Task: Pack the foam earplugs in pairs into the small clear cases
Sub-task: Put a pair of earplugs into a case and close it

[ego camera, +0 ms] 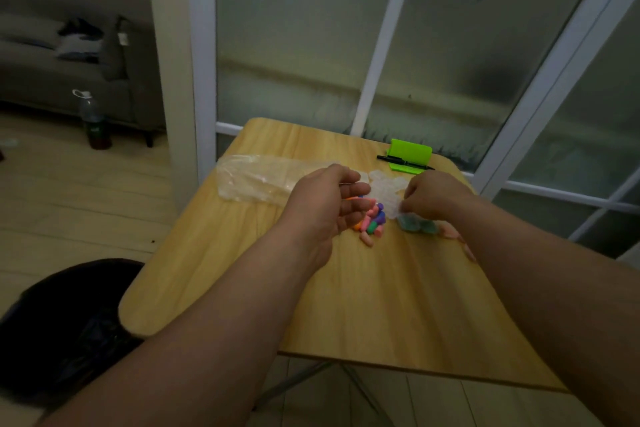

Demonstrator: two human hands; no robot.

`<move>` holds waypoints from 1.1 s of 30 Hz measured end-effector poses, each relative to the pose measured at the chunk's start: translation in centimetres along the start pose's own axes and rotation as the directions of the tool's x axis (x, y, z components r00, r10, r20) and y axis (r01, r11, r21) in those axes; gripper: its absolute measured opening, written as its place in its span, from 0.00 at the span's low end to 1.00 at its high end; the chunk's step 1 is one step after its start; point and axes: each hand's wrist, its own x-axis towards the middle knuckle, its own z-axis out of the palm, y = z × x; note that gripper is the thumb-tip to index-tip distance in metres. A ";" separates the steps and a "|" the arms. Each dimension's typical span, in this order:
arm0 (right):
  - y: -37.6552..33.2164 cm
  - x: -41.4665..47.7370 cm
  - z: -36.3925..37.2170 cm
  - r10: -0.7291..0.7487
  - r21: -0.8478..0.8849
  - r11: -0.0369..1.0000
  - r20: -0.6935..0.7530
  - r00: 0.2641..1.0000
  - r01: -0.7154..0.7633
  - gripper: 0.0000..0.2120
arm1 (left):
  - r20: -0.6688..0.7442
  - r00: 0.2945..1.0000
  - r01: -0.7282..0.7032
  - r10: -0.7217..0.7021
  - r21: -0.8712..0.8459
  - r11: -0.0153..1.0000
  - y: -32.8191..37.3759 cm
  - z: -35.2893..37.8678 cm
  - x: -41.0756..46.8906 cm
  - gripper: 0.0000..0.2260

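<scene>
Wooden table (pixel 346 305) holds loose earplugs (pixel 372 220) beneath the half-open left hand (pixel 329 204), while the right hand (pixel 429 196) pinching a clear case (pixel 389 199) might nudge some off

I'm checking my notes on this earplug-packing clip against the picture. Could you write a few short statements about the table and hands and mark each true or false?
1. A pile of loose coloured earplugs lies on the wooden table. True.
2. The left hand is flat on the table, far from the earplugs. False: it hangs open right beside the pile.
3. A black pen lies by a green holder at the far edge. True.
4. The right hand holds the pen. False: its fingertips are at the clear cases.
5. A crumpled clear plastic bag lies to the left. True.
</scene>
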 end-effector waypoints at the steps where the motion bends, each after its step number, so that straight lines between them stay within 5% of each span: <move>1: 0.0 -0.1 -0.1 -0.001 0.011 1.000 -0.006 1.000 0.001 0.13 | 0.003 1.000 0.003 -0.003 -0.002 1.000 0.0 0.0 -0.1 0.07; 4: -0.1 -1.1 -1.1 -0.006 0.106 0.994 -0.115 0.993 0.018 0.11 | 0.023 1.000 0.007 -0.007 0.008 1.000 -0.2 0.0 -0.2 0.07; 6: -0.2 -2.6 -2.2 0.023 0.325 0.945 -0.199 0.980 0.044 0.09 | 0.044 0.999 0.001 -0.003 0.046 0.999 -0.5 -0.1 -0.3 0.09; 9: -1.3 -6.6 -3.5 0.078 0.823 0.568 -0.054 0.996 0.001 0.08 | 0.101 0.995 -0.041 0.020 0.207 0.977 -1.1 -0.2 -0.8 0.10; 11: -2.2 -9.7 -3.6 0.038 0.934 0.340 0.100 0.994 -0.107 0.11 | 0.169 0.985 -0.108 0.047 0.371 0.922 -1.4 -0.4 -1.4 0.10; 13: -2.9 -12.3 -3.2 -0.016 0.953 0.254 0.178 0.984 -0.168 0.13 | 0.241 0.968 -0.183 0.067 0.498 0.848 -1.7 -0.5 -2.0 0.15; 22: -4.5 -17.8 -1.0 -0.062 0.963 0.130 0.246 0.967 -0.237 0.16 | 0.355 0.931 -0.305 0.089 0.618 0.725 -2.4 -1.8 -5.2 0.15; 33: -4.6 -18.6 0.0 -0.164 0.975 0.173 0.166 0.972 -0.137 0.21 | 0.363 0.926 -0.329 0.106 0.635 0.699 -2.2 -3.3 -5.6 0.13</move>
